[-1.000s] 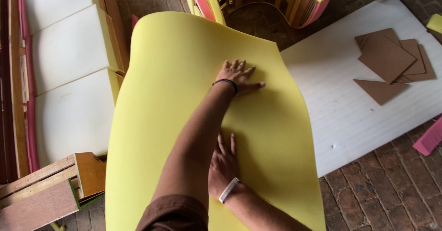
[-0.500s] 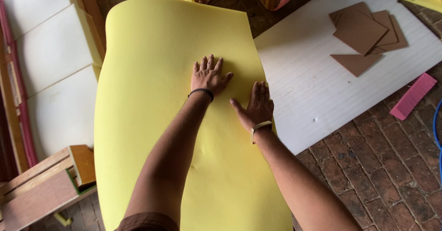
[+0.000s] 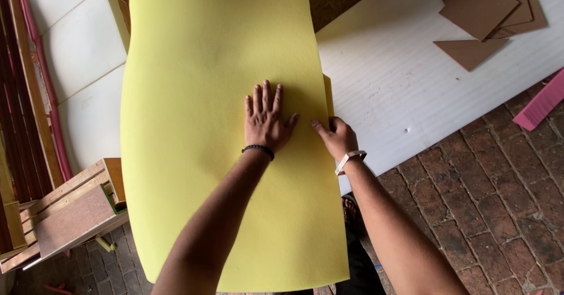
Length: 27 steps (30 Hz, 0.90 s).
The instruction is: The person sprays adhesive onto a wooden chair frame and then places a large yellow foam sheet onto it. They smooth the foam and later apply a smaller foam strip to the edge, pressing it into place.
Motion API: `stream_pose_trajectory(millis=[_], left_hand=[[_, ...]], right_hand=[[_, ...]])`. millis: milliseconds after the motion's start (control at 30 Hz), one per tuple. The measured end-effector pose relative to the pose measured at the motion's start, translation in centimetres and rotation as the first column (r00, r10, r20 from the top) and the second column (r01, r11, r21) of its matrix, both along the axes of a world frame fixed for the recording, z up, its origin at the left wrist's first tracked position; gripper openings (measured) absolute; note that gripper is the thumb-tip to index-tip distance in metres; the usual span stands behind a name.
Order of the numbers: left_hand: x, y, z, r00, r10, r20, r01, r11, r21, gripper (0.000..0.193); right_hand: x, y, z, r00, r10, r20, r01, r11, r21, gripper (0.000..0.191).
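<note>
A large yellow foam sheet [image 3: 200, 124] lies in front of me, running from the top of the view down to my body. My left hand [image 3: 265, 118] rests flat on its middle, fingers spread, with a dark bead bracelet at the wrist. My right hand [image 3: 336, 136], wearing a pale wristband, sits at the sheet's right edge. Its thumb lies on top and its fingers curl over the edge. A narrow strip of a second yellow layer [image 3: 328, 95] shows just beyond that hand.
A white board [image 3: 399, 77] lies to the right on a brick floor [image 3: 493, 201], with several brown cardboard pieces [image 3: 476, 7] on it. A pink strip [image 3: 540, 104] is at far right. White panels [image 3: 82, 66] and wooden pieces [image 3: 70, 213] are at the left.
My right hand has slid from the sheet's surface to its right edge and closed over it. My left hand stays pressed flat on the sheet. The view has shifted slightly.
</note>
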State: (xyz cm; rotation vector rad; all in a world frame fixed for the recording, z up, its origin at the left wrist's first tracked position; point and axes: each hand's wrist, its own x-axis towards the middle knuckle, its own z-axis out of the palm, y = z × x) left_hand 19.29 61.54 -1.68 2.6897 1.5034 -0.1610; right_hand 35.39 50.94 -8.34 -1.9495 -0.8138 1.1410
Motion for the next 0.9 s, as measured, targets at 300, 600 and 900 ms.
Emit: stream_pose_trajectory(millis=[300, 600, 900], left_hand=[[-0.4, 0.3, 0.5, 0.999, 0.028, -0.038, -0.028, 1.0, 0.001, 0.085], [-0.1, -2.7, 0.3, 0.998, 0.055, -0.029, -0.054, 0.998, 0.037, 0.087], [-0.3, -13.1, -0.1, 0.994, -0.064, -0.091, 0.059, 0.997, -0.057, 0.08]], right_hand=[[-2.6, -6.8, -2.9, 0.991, -0.049, -0.128, 0.071, 0.983, 0.169, 0.067], [-3.9, -9.3, -2.0, 0.978, -0.106, -0.178, 0.117, 0.992, 0.052, 0.045], [-3.8, -9.1, -3.7, 0.971, -0.135, -0.197, 0.17, 0.97, 0.175, 0.033]])
